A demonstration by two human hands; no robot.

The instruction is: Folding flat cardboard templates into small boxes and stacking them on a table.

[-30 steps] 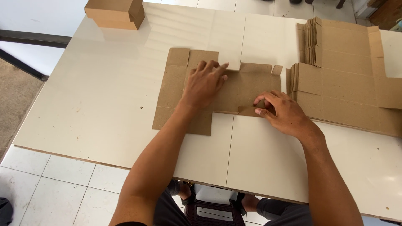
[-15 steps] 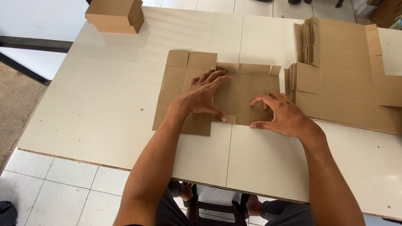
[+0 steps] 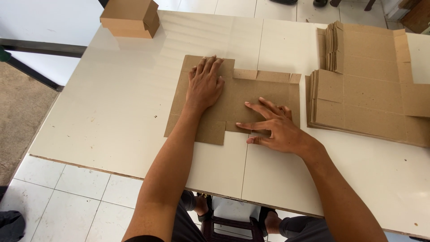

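Note:
A flat brown cardboard box blank (image 3: 239, 96) lies unfolded on the white table (image 3: 112, 107). My left hand (image 3: 205, 83) rests palm down on the blank's left part, fingers spread toward the far edge. My right hand (image 3: 273, 125) presses on the blank's near right edge with fingers spread and pointing left. Neither hand grips anything; both lie flat on the cardboard.
A stack of flat cardboard blanks (image 3: 367, 85) lies to the right of the blank. Folded cardboard boxes (image 3: 130, 18) stand stacked at the table's far left corner. White floor tiles (image 3: 67, 201) and a dark stool (image 3: 230, 226) show below the table's near edge.
My left hand has slid left and farther away across the blank. My right hand, which pinched a flap a second ago, now lies flat with fingers spread. The folded flap now lies flat.

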